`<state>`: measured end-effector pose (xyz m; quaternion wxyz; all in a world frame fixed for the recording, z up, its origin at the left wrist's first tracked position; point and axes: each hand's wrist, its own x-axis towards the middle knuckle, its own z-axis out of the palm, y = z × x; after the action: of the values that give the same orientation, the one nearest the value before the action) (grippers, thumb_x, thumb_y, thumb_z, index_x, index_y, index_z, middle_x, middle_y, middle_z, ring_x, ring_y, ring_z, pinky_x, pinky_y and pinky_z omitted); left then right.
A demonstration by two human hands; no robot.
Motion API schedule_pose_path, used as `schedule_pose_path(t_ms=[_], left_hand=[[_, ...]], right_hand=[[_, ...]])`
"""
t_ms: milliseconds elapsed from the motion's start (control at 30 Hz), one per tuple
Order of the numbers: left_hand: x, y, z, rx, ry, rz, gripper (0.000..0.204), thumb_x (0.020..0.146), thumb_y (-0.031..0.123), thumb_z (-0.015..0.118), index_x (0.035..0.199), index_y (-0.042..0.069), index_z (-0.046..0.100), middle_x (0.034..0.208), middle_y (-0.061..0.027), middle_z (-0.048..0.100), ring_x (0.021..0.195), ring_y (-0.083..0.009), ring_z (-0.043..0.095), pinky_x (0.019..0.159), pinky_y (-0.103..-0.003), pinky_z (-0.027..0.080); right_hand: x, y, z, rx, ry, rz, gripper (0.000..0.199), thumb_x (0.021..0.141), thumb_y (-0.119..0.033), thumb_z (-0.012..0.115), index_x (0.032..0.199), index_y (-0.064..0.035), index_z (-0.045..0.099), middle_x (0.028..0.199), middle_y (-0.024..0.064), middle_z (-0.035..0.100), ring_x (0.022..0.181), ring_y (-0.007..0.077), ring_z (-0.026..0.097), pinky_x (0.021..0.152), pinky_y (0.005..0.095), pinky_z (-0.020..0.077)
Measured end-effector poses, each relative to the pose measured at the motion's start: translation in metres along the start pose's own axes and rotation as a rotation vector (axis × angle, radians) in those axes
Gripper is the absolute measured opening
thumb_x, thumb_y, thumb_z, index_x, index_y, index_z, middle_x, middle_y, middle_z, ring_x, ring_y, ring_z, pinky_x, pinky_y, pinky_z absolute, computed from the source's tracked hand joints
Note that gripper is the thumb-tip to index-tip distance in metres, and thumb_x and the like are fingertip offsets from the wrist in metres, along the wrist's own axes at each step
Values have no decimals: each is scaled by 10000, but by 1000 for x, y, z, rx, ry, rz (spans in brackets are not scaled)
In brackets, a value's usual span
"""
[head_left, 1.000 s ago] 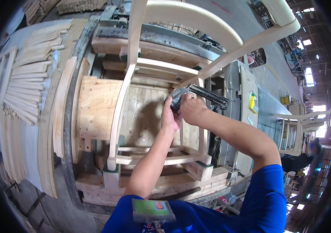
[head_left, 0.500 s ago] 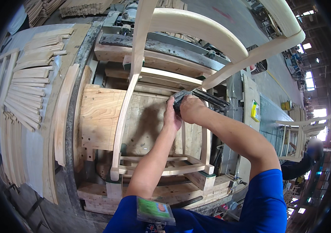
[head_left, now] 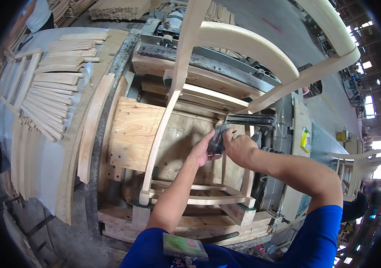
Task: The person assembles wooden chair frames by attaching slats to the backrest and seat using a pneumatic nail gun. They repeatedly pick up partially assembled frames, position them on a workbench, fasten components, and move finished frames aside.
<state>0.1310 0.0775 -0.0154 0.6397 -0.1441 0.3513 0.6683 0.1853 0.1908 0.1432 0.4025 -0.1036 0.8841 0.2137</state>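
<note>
A pale wooden chair frame [head_left: 172, 107] stands in a plywood jig [head_left: 132, 134] on a workbench. Its curved top rail [head_left: 248, 42] arches across the upper middle. Both my hands meet at the frame's right upright. My left hand [head_left: 202, 149] grips the lower end of a dark power tool [head_left: 219, 138]. My right hand [head_left: 239, 147] wraps the same tool from the right. The tool's black body [head_left: 250, 119] points right, along the upright. Its tip is hidden behind my fingers.
Several curved wooden slats [head_left: 56, 94] lie fanned on the grey table at left, with longer bent rails [head_left: 90, 129] beside the jig. Machinery [head_left: 172, 27] sits behind the frame. Another chair frame [head_left: 360, 161] stands at far right. A person's torso [head_left: 38, 15] shows top left.
The view has shifted slightly, so the frame and jig sit lower and closer. Both hands stay clasped on the tool at the right upright, a little lower in the picture.
</note>
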Motion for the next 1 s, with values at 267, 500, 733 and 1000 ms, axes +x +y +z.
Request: schedule_pose_path(t_ms=[267,500,733,1000], left_hand=[[31,34,-22,-477,212,431,492,1044,507,374,995,152,711,950,-30,733,884,-206,705,834,-378,568],[45,69,-37,-548,173,446,473,1006,549,378,979,180,673,882,-4,701,864,-206,696,788,-389,569],[47,69,-40,-530,137,414,521,1004,553,352,1051,165,696,984,-25,731,937,-219,706,833,-405,568],[39,77,-39,-530,107,486,492,1012,489,373,1087,141,713,1091,-31,740,1018,-239,698,900,-414,556]], right_hand=[[47,3,-34,-308,412,-149,397,971,-178,612,1313,10,685,1552,220,468,981,243,708,805,375,468],[82,11,-67,-403,316,-179,406,974,-222,625,1350,-83,690,1538,182,501,1108,242,665,815,366,470],[88,10,-72,-419,286,-196,403,952,-220,636,1302,-30,694,1408,177,569,1209,256,609,842,393,482],[82,14,-75,-359,310,-185,511,948,-209,625,1397,28,573,1366,227,565,1166,304,636,858,397,498]])
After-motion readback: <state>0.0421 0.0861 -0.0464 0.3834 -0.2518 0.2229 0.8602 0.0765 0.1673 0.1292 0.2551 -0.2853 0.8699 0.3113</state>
